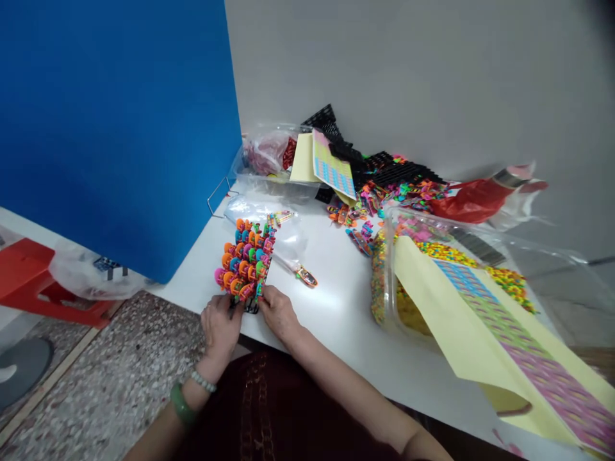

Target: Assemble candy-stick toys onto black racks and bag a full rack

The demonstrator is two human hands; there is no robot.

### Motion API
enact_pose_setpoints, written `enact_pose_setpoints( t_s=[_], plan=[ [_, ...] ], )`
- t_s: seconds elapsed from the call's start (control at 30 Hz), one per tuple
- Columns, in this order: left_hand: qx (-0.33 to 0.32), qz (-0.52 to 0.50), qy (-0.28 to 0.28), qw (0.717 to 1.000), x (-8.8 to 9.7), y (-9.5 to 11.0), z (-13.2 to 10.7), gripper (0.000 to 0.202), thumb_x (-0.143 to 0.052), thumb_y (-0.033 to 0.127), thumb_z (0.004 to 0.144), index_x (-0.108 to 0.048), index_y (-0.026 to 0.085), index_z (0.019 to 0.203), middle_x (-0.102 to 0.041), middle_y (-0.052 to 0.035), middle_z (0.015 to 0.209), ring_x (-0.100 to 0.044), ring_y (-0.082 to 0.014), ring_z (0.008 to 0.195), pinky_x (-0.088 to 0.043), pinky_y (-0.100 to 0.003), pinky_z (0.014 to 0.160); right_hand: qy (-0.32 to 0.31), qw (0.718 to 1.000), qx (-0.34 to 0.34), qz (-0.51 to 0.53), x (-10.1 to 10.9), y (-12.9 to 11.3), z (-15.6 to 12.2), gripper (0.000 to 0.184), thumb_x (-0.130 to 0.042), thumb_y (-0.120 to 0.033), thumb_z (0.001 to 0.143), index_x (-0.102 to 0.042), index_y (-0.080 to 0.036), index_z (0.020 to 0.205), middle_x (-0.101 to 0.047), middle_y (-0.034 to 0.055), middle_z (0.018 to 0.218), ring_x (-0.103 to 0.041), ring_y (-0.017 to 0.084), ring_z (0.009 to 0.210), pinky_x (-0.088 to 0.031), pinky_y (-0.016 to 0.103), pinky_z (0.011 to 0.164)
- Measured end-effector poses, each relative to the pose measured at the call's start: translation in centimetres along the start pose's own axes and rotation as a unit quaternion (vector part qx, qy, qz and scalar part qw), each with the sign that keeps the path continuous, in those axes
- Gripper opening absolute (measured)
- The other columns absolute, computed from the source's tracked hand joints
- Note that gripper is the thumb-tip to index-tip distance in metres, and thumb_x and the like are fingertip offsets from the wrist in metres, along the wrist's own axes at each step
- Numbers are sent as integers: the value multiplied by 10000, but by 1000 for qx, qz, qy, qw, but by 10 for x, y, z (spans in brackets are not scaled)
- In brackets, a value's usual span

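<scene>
Left hand: the left hand [221, 326] is seen curled at the near edge of the tabletop [346, 314], with a jade bangle [182, 404] and a bead bracelet [203, 381] worn on the wrist.

Right hand: the right hand [278, 312] is held close beside it, pressed against the lower right of the same bundle.

Fingers: narrow on both sides, and a cluster of bright plastic toy pieces [245, 259] is being held between them, with a black backing [251, 308] showing at its foot.

Held cluster: it is kept tilted up just inside the near edge, over a clear plastic bag [269, 234].

Loose piece: a single toy piece [306, 276] is seen lying on that bag's tail, right of the cluster.

Clear tub: a clear plastic tub [387, 275] sits toward the right edge, filled with small multicoloured pieces, yellow ones massed at the bottom.

Yellow sheet: a printed sticker sheet on yellow backing [480, 339] is draped over the tub and hangs past the near right edge.

Back corner: black plastic grid racks [398, 171], a smaller sticker sheet [331, 165], a red plastic bag [468, 202] and a clear bag of red contents [269, 153] are heaped against the wall.

Hidden: most of the black backing is covered by the pieces, the fingertips are tucked out of sight, and the tub's far side is blurred, while the yellow sheet is cut off by the frame.
</scene>
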State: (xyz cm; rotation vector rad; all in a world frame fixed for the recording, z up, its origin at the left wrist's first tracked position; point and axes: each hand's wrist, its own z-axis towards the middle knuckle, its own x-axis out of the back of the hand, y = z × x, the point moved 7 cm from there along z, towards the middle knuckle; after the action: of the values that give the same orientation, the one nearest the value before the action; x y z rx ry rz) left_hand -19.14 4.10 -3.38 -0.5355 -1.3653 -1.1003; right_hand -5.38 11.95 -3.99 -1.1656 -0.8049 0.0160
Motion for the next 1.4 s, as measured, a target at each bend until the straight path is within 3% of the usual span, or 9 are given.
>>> enact_pose_setpoints(
  t_s=[0.2, 0.37, 0.53, 0.67, 0.83, 0.93, 1.07, 1.23, 1.4],
  plan=[
    [57, 75, 11, 996, 9, -32, 20, 331, -500, 417, 905, -676, 164, 1025, -646, -119, 959, -581, -300, 922, -364, -360, 718, 145, 971, -16, -189, 76, 18, 5, 255, -459, -169, 896, -620, -174, 1094, -662, 100, 1094, -558, 236, 1023, -433, 353, 889],
    [108, -47, 55, 992, 23, -55, 19, 320, -467, 391, 909, -661, 149, 987, -640, -99, 914, -591, -232, 803, -394, -326, 683, 27, 928, -128, -348, 102, 41, 13, 215, -494, -154, 877, -629, -191, 1040, -664, 87, 1033, -551, 242, 960, -387, 320, 785],
    [-26, -252, -42, 966, 20, -2, -11, 322, -533, 450, 873, -635, 210, 683, -618, -42, 725, -586, -188, 724, -424, -311, 726, 19, 927, -241, -287, 123, 49, -8, 276, -398, -129, 894, -652, -181, 987, -679, 99, 910, -591, 231, 861, -371, 316, 733],
    [54, -468, -290, 833, -19, 54, -19, 363, -629, 501, 797, -688, 211, 1009, -698, -80, 979, -643, -189, 763, -495, -307, 693, 26, 963, -254, 80, 90, 40, -19, 196, -480, -263, 852, -651, -199, 925, -646, 20, 751, -587, 184, 737, -407, 272, 679],
    [222, -650, -309, 658, -43, 82, -5, 486, -760, 514, 661, -661, 141, 956, -689, -85, 867, -658, -193, 740, -549, -310, 618, -88, 969, -194, 124, 50, 11, -9, 151, -550, -278, 780, -647, -190, 704, -629, 0, 695, -557, 147, 673, -383, 237, 615],
    [276, -655, -270, 650, -50, 71, -5, 518, -794, 524, 598, -644, 132, 901, -674, -67, 807, -661, -193, 646, -525, -284, 485, -133, 967, -192, -105, 68, 6, 24, 202, -518, -233, 809, -685, -208, 698, -656, 20, 704, -565, 157, 674, -355, 252, 620],
    [245, -637, -315, 659, -59, 69, -11, 502, -759, 560, 636, -628, 124, 849, -671, -64, 727, -655, -187, 552, -473, -247, 404, 46, 959, -147, -240, 109, -1, 121, 262, -466, -244, 883, -714, -228, 965, -688, 66, 1026, -570, 205, 992, -379, 280, 810],
    [211, -619, -351, 670, -65, 68, -12, 491, -715, 592, 681, -607, 134, 821, -620, -22, 549, -586, -147, 422, -416, -213, 363, 25, 944, -106, -312, 78, 16, 234, 341, -533, -374, 862, -658, -248, 1153, -555, 80, 1307, -416, 274, 1228, -296, 385, 990],
    [221, -629, -348, 659, -67, 68, -10, 486, -714, 599, 682, -600, 143, 806, -614, -17, 530, -574, -141, 417, -412, -209, 369, -21, 920, -149, -363, 64, 46, 242, 304, -472, -287, 880, -675, -199, 1088, -610, 116, 1175, -475, 283, 1130, -283, 427, 953]
  ],
)
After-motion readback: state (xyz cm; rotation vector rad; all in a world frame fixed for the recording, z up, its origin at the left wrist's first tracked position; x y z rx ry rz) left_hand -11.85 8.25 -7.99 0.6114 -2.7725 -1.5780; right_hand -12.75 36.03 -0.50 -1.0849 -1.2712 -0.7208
